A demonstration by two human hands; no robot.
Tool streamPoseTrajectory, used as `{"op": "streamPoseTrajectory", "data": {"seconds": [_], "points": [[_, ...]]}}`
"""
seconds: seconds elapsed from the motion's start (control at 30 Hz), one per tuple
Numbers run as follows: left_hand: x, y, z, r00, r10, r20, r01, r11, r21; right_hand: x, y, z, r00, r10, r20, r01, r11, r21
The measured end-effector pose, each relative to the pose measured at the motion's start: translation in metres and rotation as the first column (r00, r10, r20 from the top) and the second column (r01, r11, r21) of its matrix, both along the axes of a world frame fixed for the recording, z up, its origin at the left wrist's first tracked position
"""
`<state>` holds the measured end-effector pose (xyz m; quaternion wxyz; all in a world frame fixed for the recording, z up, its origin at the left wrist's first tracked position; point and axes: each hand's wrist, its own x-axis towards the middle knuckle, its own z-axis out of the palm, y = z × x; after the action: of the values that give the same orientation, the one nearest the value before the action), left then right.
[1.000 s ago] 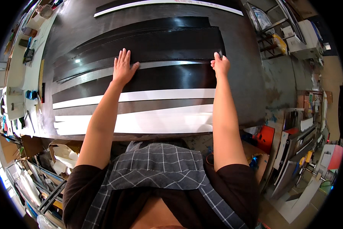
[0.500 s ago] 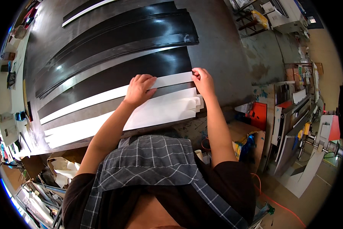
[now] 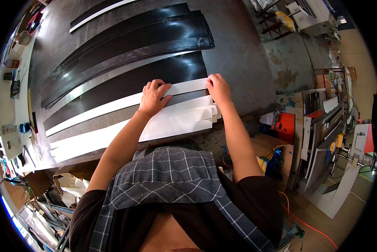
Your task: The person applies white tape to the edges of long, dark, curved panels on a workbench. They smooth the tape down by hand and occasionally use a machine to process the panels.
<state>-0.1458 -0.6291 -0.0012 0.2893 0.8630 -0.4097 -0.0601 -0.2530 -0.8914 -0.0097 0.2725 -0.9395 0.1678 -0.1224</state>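
A long white strip [image 3: 188,87] lies along the near edge of a black sheet [image 3: 171,67] on the dark metal table [image 3: 238,54]. My left hand [image 3: 154,98] rests on the strip, its fingers bent and the thumb apart, pressing down from above. At the strip's right end, my right hand [image 3: 219,88] pinches the tip between thumb and fingers. Closer to me lie several loose white strips [image 3: 176,126], overlapping and slightly curled at their right ends. My left forearm passes over them and hides part of them.
Beyond the black sheet is a pile of glossy black sheets [image 3: 155,33]. Farther off lies a black piece with a white edge [image 3: 100,11]. Sheet panels [image 3: 318,134] lean on the right, near an orange-red board [image 3: 285,127]. A cardboard box [image 3: 276,155] stands below the table edge.
Both hands keep their places on the strip, with only a slight shift of the right fingers at its end. The whole view has moved a little.
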Motion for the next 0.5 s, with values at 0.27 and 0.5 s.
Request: {"op": "streamPoseTrajectory", "data": {"seconds": [0.27,0.5], "points": [[-0.001,0.001,0.003,1.0,-0.003,-0.023,0.004,1.0,0.01,0.004,0.003,0.005,1.0,-0.012,-0.004,0.012,1.0,-0.012],[-0.001,0.001,0.0,1.0,-0.006,-0.008,0.006,1.0,-0.009,0.004,0.0,-0.004,0.999,-0.028,0.019,0.029,0.999,-0.04]]}}
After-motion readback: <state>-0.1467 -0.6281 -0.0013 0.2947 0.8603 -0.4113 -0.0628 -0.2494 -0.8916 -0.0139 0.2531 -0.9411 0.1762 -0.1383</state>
